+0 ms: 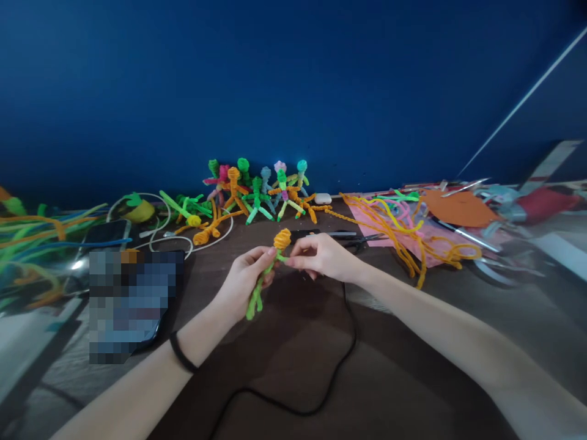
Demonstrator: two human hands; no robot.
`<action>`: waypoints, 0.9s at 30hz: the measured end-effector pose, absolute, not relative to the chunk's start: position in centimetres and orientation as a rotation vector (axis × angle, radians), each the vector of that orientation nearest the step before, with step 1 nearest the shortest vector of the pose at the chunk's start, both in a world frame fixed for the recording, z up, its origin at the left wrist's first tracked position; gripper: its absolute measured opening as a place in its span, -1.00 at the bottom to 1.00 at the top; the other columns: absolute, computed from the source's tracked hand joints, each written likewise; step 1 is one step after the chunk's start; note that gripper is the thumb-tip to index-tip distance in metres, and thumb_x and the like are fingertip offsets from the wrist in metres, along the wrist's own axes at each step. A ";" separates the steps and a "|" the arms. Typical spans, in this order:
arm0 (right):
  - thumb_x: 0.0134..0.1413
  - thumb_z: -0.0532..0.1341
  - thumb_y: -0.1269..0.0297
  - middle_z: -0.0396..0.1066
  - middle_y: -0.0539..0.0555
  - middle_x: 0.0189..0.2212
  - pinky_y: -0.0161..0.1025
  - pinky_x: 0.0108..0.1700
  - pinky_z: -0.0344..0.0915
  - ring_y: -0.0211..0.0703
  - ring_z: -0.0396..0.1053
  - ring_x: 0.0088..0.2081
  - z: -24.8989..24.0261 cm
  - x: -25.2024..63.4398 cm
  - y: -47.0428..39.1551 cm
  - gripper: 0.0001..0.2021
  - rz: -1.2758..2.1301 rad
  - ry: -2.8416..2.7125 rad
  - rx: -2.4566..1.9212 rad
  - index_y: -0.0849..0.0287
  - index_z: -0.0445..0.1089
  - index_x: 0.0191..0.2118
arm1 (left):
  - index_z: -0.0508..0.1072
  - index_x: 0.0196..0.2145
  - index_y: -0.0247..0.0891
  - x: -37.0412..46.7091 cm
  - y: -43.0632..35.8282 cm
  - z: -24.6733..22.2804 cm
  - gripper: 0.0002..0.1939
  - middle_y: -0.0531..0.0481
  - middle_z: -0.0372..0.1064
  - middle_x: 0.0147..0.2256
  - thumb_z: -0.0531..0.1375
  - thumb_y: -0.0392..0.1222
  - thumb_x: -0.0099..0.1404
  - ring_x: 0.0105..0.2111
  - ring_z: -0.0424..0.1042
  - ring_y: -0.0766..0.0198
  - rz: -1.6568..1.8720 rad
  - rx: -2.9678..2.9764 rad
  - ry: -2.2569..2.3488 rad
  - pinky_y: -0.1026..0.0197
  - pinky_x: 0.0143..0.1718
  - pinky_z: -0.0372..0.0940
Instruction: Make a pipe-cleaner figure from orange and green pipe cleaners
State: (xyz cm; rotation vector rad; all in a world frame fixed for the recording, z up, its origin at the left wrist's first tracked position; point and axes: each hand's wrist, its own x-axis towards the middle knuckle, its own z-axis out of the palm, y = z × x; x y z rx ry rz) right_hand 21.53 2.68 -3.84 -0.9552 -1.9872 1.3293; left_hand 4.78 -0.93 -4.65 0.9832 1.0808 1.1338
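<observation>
One pipe-cleaner figure [268, 269] sits in the grip – orange coiled head on top, green body and two green legs hanging down twd the person. The left hand [245, 281] is closed round the body, fingers pinched on the green stem just under the head. The right hand [321, 256] meets it from the other side, thumb and fingertips pressed together on a short green arm sticking out at the neck. Both grips tight, no gap showing. The figure is held just above the dark tabletop [293, 366], not touching it.

A black band [182, 354] circles the left wrist. One black cable [321, 391] loops across the table below the hands.

Beyond the grip, by the blue wall [293, 79], stands a cluster of finished figures [261, 192] – approx. eight, in green, orange, pink, blue, lilac; some overlap, so the count isn't sure. Just past the right hand lie black-handled scissors [353, 238]. Further out on the right-hand side: a tangle of loose orange stems [403, 238] on pink sheet [367, 223], plus one orange sheet [458, 208]. One small white case [323, 198] sits by the wall.

Out past the left hand: one tablet [128, 299], screen blurred, a phone [105, 235], white cable [165, 238], more loose stems [32, 232]. No writing or brand legible anywhere.
</observation>
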 end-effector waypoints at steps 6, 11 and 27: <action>-0.13 0.24 0.08 0.23 -0.08 -0.67 -0.43 -0.65 0.09 -0.44 0.15 -0.72 -4.1 21.5 2.6 -0.70 1.286 -2.021 -0.943 0.26 0.31 -0.52 | 0.36 -0.58 -0.32 5.1 -1.4 -3.8 -0.72 0.14 0.10 -0.74 0.11 -0.05 0.13 -0.70 0.06 0.45 1.083 1.446 1.427 0.37 -0.69 -0.03; -0.11 0.23 0.09 0.23 -0.08 -0.67 -0.42 -0.64 0.10 -0.43 0.15 -0.72 -4.1 21.4 2.6 -0.71 1.269 -2.031 -0.954 0.26 0.31 -0.52 | 0.39 -0.52 -0.31 5.2 -1.6 -3.6 -0.76 0.13 0.12 -0.71 0.13 -0.06 0.10 -0.68 0.10 0.42 1.087 1.535 1.435 0.35 -0.66 -0.01; -0.17 0.25 0.04 0.25 -0.08 -0.71 -0.46 -0.70 0.02 -0.46 0.16 -0.74 -4.3 21.6 2.8 -0.64 1.361 -1.963 -0.983 0.26 0.22 -0.60 | 0.38 -0.56 -0.32 5.5 -1.6 -4.2 -0.75 0.12 0.19 -0.66 0.07 -0.13 0.16 -0.70 0.09 0.50 1.154 1.238 1.280 0.41 -0.70 0.00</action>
